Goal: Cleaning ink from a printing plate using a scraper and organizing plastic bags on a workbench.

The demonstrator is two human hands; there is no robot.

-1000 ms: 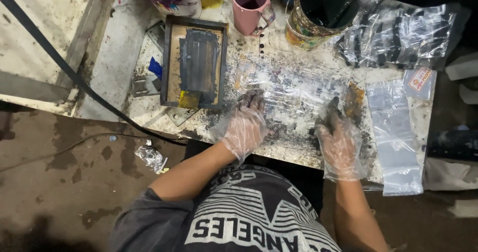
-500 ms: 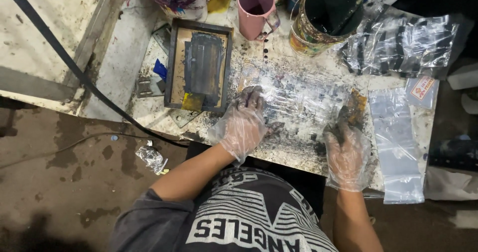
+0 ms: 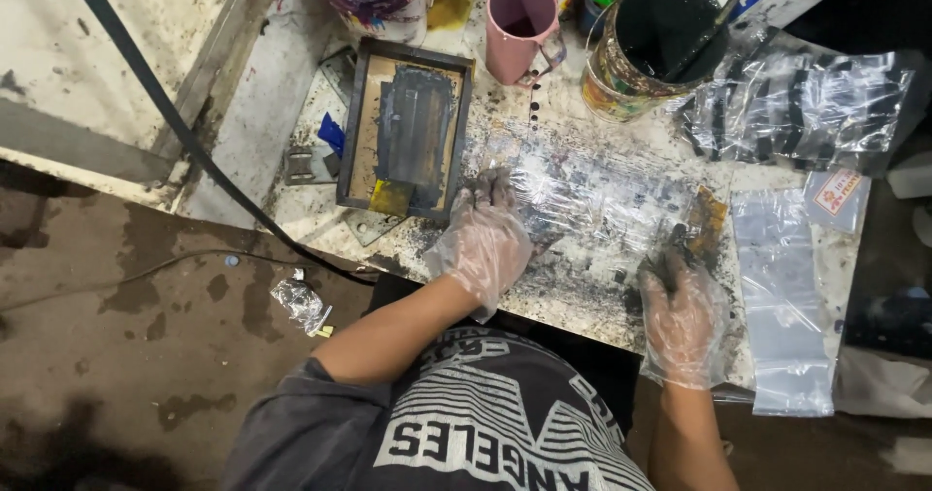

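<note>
Clear plastic sheet (image 3: 592,200) on the desk (image 3: 291,93) now lies under the gloved left hand (image 3: 482,242), flat and spread, while the right hand (image 3: 682,307) has slid nearer, fingers pinching its ink-blackened edge.

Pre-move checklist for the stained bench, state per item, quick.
1. Gloves on both hands: ok. Left hand and right hand both wear clear plastic gloves.
2. Left hand steadying the clear plastic sheet: ok, it rests flat on the sheet's left end.
3. Right hand's grip: cannot tell. Its fingers sit at a dark, ink-smeared patch, and what they hold is hidden.
4. Pink mug clear of the hands: ok, upright at the back of the bench.
5. Open paint can stable: ok, upright, a stick standing in it.
6. Framed plate apart from the sheet: ok, it lies just left of the sheet.
</note>
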